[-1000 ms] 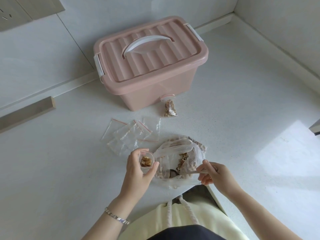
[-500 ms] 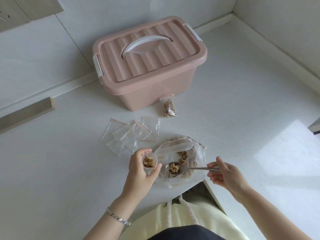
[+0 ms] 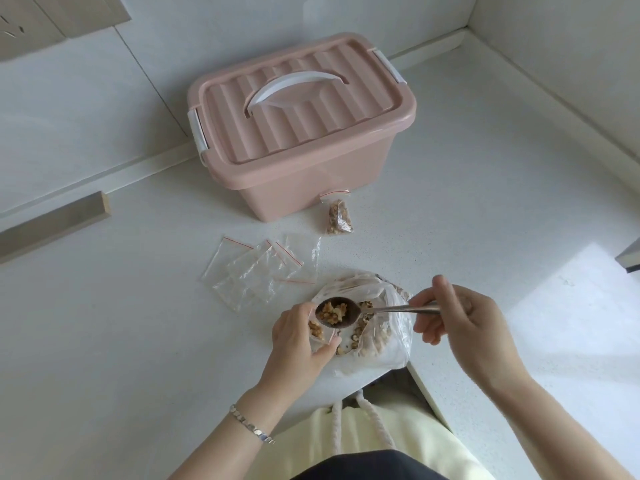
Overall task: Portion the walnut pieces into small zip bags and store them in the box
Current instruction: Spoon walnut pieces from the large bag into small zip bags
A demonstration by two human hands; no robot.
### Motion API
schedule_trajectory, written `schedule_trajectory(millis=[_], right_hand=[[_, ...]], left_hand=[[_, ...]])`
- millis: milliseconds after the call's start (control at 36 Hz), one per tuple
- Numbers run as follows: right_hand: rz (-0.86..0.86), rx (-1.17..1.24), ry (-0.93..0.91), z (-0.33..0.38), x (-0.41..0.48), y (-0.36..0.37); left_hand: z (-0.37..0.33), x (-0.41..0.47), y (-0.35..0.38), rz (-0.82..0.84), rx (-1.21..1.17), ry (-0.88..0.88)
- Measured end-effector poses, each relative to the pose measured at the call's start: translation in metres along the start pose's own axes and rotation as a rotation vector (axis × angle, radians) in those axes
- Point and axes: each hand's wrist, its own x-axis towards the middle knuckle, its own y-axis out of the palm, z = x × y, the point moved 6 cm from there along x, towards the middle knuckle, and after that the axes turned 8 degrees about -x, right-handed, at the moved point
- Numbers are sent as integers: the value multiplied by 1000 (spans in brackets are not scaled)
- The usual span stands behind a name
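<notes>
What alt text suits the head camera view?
A right hand holds a metal spoon of walnut pieces over a small clear zip bag gripped by the left hand, beside a large plastic bag of walnuts. Behind: a closed pink plastic box, empty zip bags, one filled bag.

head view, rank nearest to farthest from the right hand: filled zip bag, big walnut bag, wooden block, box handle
From the right hand:
1. big walnut bag, just left
2. filled zip bag, farther ahead
3. box handle, behind that
4. wooden block, far left
</notes>
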Motion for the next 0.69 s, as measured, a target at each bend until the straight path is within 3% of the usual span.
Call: schedule_trajectory(millis=[139, 250, 444, 694], right_hand=[[61, -324, -272, 13, -15, 24], [3, -347, -447, 16, -22, 23], [-156, -306, -296, -4, -15, -4], [4, -361, -111, -69, 6, 14]], left_hand=[[0, 2, -2, -18, -37, -24], [4, 2, -5, -53, -62, -8], [15, -4, -14, -123, -241, -67], [16, -7, -23, -184, -329, -88]])
